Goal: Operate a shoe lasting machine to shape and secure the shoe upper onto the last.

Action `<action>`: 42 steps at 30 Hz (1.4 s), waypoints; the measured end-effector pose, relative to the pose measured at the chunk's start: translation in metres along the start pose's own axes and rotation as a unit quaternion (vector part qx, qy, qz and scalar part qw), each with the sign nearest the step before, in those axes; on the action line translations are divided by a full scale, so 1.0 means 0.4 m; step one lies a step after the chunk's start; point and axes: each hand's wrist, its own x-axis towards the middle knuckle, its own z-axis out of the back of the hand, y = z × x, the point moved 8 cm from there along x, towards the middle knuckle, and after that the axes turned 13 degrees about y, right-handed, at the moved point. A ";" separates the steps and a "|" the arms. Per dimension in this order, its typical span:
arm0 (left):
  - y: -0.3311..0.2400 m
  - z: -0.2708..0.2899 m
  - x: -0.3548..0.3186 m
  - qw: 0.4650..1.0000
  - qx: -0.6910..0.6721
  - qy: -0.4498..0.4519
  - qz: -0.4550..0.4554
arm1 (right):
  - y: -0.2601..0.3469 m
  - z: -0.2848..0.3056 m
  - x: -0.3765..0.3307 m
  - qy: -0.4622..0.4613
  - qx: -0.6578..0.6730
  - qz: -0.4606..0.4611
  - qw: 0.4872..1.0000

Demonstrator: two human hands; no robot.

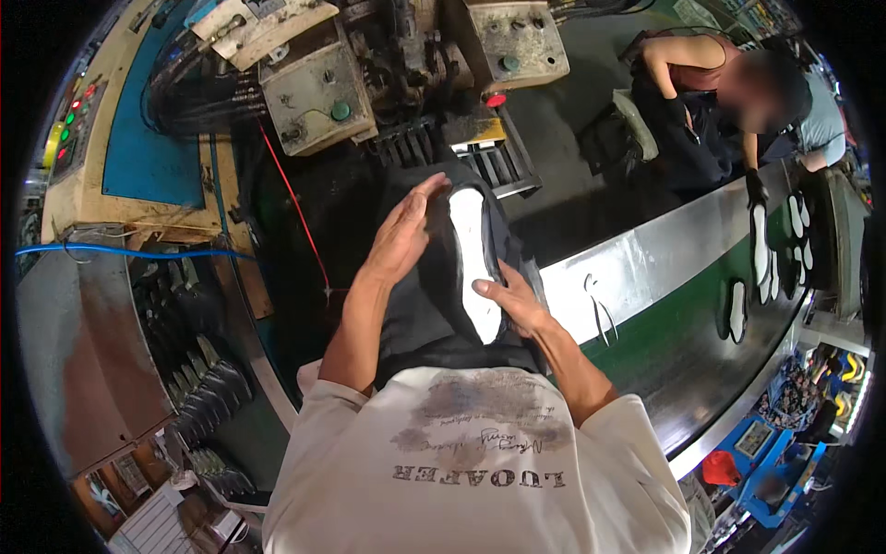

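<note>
A shoe on its last, with a black upper and a white insole (471, 240), is bottom side up over my lap. My right hand (519, 300) grips its lower end, thumb pressed on the white insole and fingers wrapped around the black side. My left hand (403, 238) is beside the upper end of the shoe with fingers stretched out, holding nothing. Whether its fingertips touch the black upper, I cannot tell. To the right, a pair of pincers (602, 309) rests on the metal ledge (591, 272).
Ahead stands a machine with a grimy control box (318, 102) and a red button (496, 99). At right a green conveyor belt (660, 337) carries several white-bottomed shoes (737, 312). A co-worker's gloved hand (757, 189) reaches over it. Racked dark shoes (212, 388) are at left.
</note>
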 end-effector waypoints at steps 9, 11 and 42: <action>-0.025 -0.020 -0.035 0.951 0.280 -0.091 -0.092 | 0.089 0.020 0.041 0.022 -0.252 0.050 0.966; -0.067 -0.043 -0.032 0.979 0.164 -0.010 -0.118 | 0.160 0.017 0.038 -0.011 -0.347 0.126 0.929; 0.108 0.188 0.050 0.966 0.064 -0.204 0.146 | 0.248 0.009 0.030 0.004 -0.586 0.197 0.786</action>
